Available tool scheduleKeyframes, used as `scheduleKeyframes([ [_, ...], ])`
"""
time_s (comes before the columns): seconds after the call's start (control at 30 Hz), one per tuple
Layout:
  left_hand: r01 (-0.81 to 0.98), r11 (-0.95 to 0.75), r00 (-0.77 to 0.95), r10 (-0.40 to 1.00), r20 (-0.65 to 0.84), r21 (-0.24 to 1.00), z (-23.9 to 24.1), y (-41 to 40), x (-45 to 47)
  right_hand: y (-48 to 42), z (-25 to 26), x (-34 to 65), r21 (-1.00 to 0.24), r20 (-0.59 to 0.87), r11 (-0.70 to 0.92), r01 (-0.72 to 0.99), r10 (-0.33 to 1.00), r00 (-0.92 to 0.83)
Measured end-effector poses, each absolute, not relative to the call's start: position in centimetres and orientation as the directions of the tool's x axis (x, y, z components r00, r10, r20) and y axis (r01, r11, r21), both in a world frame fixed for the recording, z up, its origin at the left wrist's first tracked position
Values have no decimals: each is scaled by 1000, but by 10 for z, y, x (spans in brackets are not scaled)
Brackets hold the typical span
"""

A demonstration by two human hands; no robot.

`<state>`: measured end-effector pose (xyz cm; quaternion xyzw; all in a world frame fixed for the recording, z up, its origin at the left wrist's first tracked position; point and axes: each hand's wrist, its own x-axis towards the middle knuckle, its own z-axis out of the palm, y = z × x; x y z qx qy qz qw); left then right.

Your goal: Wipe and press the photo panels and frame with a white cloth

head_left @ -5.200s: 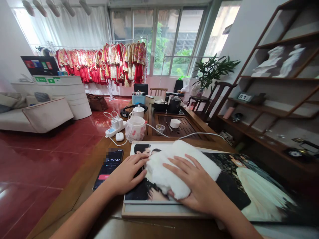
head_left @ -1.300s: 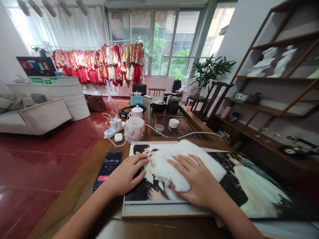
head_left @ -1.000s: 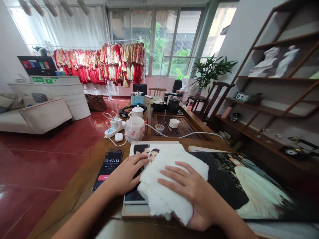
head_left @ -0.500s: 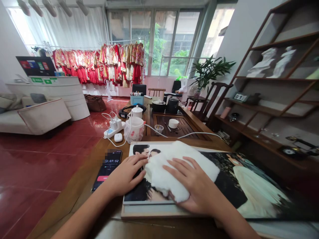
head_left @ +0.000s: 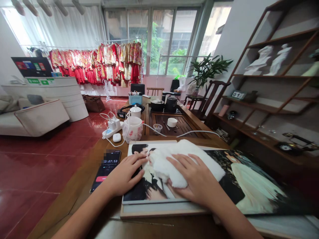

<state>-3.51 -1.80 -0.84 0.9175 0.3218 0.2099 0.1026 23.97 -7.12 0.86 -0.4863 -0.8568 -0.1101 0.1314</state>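
Observation:
My right hand [head_left: 196,179] presses a fluffy white cloth [head_left: 163,162] onto a framed photo print [head_left: 159,196], with the thumb at the cloth's lower edge. Part of the pictured couple is covered by the cloth. On the print's left side rests my left hand [head_left: 127,174], its fingers stretched out and holding nothing. A second large photo print [head_left: 259,186], showing a pale gown on a dark ground, lies to the right, partly behind my right forearm.
Left of the print lies a phone [head_left: 106,169] with a running timer. Beyond are a power strip [head_left: 109,132], a white earbud case [head_left: 117,137], a plastic-wrapped container [head_left: 133,129] and a tea tray [head_left: 179,124] with a white cup [head_left: 172,122]. A shelf [head_left: 274,76] stands right.
My right hand has shifted slightly right and away from me with the cloth, uncovering more of the print's lower middle. My left hand stays about where it was.

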Motion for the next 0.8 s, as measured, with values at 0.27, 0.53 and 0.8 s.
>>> scheduleKeyframes([
  [0.27,552,-769,705,637,311,324,-8,-18,-36,-73,8,238,101,287,603,791,744,-604],
  [0.53,541,-772,733,627,263,334,-11,-16,-38,-82,13,227,52,148,814,579,567,-810],
  [0.8,545,-773,707,632,318,324,-7,-19,-35,-73,9,238,86,332,526,846,786,-522],
])
